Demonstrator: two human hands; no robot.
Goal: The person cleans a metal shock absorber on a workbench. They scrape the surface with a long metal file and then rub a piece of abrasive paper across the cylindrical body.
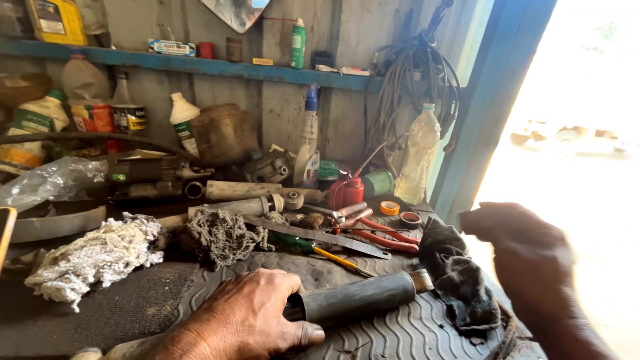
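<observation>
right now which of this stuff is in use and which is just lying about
In hand:
- left hand gripping the dark cylinder
- right hand raised over the black rag, holding nothing visible

Lying about:
- red pliers
- screwdriver
- long blade
- white rag
- tape rolls
- red oil can
- spray bottle

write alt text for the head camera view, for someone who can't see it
A left hand grips a dark cylindrical tube lying on a ridged rubber mat on a cluttered workbench. The right hand hovers blurred above a black rag, near red-handled pliers.
</observation>
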